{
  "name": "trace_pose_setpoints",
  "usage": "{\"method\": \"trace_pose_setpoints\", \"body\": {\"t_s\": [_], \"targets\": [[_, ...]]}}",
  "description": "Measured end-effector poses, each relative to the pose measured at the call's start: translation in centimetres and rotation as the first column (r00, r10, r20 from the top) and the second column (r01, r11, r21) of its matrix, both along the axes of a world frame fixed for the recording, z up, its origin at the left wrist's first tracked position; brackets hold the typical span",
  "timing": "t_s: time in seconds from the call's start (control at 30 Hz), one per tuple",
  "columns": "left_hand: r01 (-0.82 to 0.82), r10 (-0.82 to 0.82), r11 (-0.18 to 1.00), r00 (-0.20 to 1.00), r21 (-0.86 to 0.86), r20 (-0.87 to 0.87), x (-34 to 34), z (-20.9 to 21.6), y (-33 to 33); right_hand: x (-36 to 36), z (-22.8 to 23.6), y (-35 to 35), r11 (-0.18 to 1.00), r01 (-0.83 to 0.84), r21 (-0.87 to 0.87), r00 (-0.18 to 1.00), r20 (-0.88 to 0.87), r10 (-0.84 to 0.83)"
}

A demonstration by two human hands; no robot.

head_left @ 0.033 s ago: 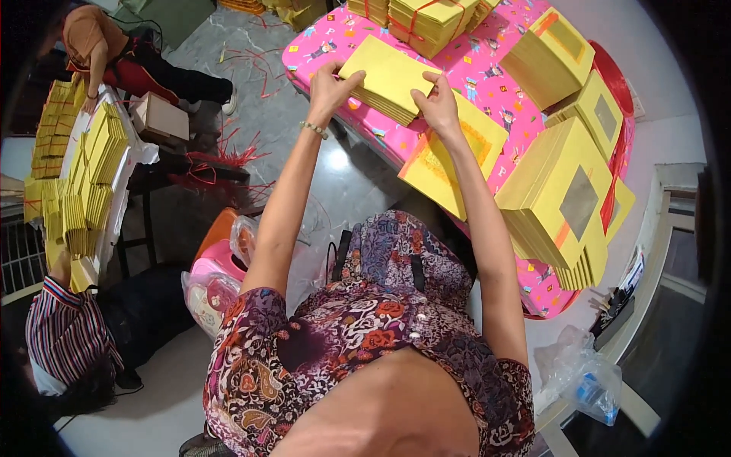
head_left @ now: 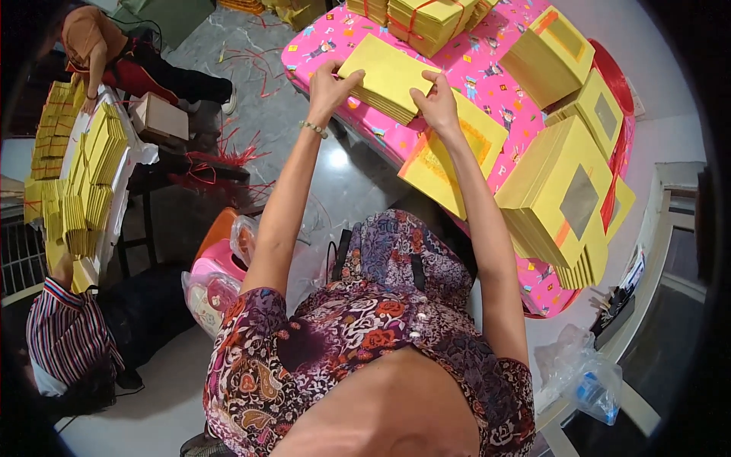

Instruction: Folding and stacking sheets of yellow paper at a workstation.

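Observation:
A stack of folded yellow paper (head_left: pixel 396 72) lies at the near edge of the pink table, its layered edges facing me. At its left end my left hand (head_left: pixel 333 91) grips it, thumb on top and fingers over the far side. My right hand (head_left: pixel 437 103) closes on the right end in the same manner, thumb and index finger at the corner. Under my right wrist are yellow sheets (head_left: pixel 487 135) with an orange printed area, jutting past the table edge. Part of them is hidden by my forearm.
Red-tied yellow bundles (head_left: pixel 430 23) stand at the table's far side. Taller yellow stacks (head_left: pixel 552 183) with grey patches line the right, beside red strands (head_left: pixel 609 198). Two people work at a left table (head_left: pixel 114 206) loaded with yellow bundles. A pink stool (head_left: pixel 217 263) stands left of me.

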State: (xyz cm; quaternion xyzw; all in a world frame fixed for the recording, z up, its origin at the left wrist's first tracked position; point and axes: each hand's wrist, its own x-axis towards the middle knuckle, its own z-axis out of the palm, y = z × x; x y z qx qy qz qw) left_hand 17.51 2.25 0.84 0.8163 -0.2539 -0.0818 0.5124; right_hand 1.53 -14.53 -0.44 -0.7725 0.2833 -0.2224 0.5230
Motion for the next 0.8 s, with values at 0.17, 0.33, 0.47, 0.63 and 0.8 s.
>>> {"method": "trace_pose_setpoints", "body": {"t_s": [0.17,0.33,0.47,0.63,0.8], "targets": [[-0.015,0.015,0.999,1.000,-0.032,-0.008,-0.4,-0.2,0.0,-0.5,0.8,1.0,0.885,0.035,-0.465,0.999,-0.020,-0.050],[-0.212,0.070,0.969,0.728,0.126,0.682,-3.0,1.6,-0.8,-0.8,0.8,0.9,0.898,0.053,-0.437,0.993,-0.071,-0.093],[0.135,-0.167,0.986,0.787,0.098,0.594,-2.4,0.7,-1.4,-0.7,1.0,1.5,0.886,0.063,-0.459,0.989,-0.090,-0.117],[0.105,-0.290,0.945,0.706,0.309,0.646,-3.8,-0.8,-1.8,-1.3,1.8,1.9,0.950,0.088,-0.299,0.987,-0.102,-0.124],[0.086,-0.320,0.923,0.713,0.376,0.623,-3.4,-1.4,-2.0,-4.1,2.4,2.9,0.965,0.073,-0.253,0.997,-0.007,-0.077]]}}
